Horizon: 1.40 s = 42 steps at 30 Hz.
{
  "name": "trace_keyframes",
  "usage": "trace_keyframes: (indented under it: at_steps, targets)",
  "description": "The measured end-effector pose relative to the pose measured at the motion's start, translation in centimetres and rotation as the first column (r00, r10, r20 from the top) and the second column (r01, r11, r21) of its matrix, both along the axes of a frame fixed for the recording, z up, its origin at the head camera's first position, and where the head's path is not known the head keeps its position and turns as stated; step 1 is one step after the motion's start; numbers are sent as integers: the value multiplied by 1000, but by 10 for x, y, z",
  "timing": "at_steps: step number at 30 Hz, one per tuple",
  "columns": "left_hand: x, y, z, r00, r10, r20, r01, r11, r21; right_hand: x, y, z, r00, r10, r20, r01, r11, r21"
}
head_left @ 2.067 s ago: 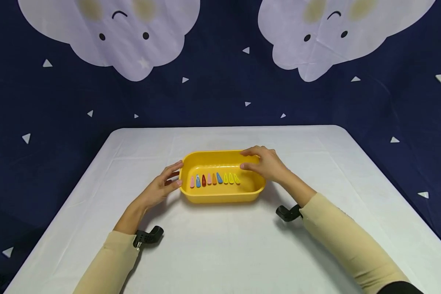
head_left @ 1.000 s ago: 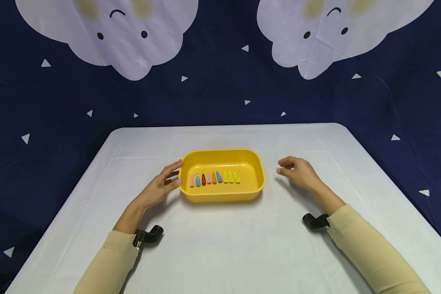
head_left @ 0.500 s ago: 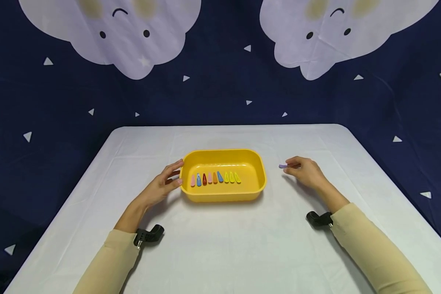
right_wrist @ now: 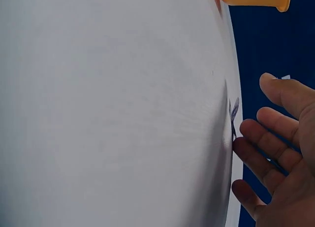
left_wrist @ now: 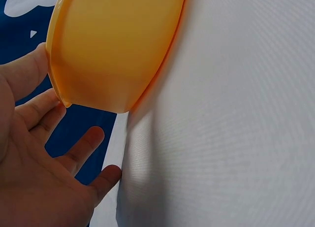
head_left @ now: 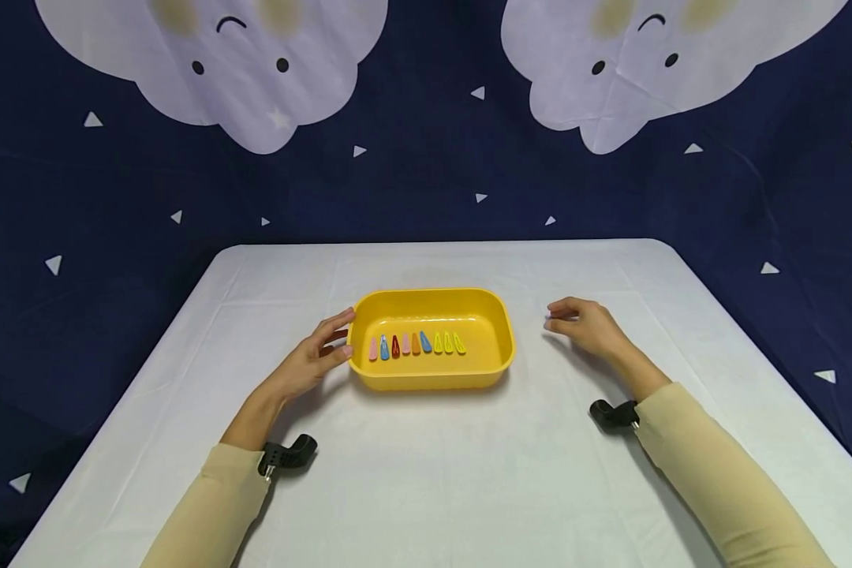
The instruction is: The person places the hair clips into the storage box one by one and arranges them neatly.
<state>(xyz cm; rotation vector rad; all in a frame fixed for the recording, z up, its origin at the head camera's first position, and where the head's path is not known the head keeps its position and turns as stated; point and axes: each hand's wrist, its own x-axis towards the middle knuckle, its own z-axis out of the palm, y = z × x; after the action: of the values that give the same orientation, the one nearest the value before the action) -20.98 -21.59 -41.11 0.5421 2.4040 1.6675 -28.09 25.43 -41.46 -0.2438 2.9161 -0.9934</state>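
Observation:
In the head view a yellow plastic tray holds a row of several snap hair clips in pink, blue, red, orange and yellow. My left hand touches the tray's left end with thumb and fingertips. The left wrist view shows these fingers fairly straight, spread along the tray's end. To the right of the tray, my right hand is low over the table. Its thumb and fingers stand apart in the right wrist view. A purple hair clip with parted legs is just beyond the fingertips, mostly hidden in the head view.
A white cloth covers the table. Behind it hangs a dark blue backdrop with clouds and small white triangles. Each wrist wears a black camera, the left one and the right one.
My right hand has moved from the tray's right end to the table at its right. A purple clip showed at its fingertips half a second ago; the fingers now largely cover it. The left hand stays put.

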Motion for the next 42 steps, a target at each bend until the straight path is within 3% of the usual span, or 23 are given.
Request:
trace_keyframes:
  at_steps: [7, 20, 42]
  targets:
    - [0, 1, 0, 1000, 5, -8, -5, 1000, 7, -2, -1, 3, 1000, 9, 28, -9, 1000, 4]
    - [0, -1, 0, 1000, 2, -6, -2, 1000, 3, -5, 6, 3, 1000, 3, 3, -3, 999, 35]
    - [-1, 0, -1, 1000, 5, -23, -4, 1000, 11, -12, 4, -4, 1000, 14, -20, -9, 981, 196]
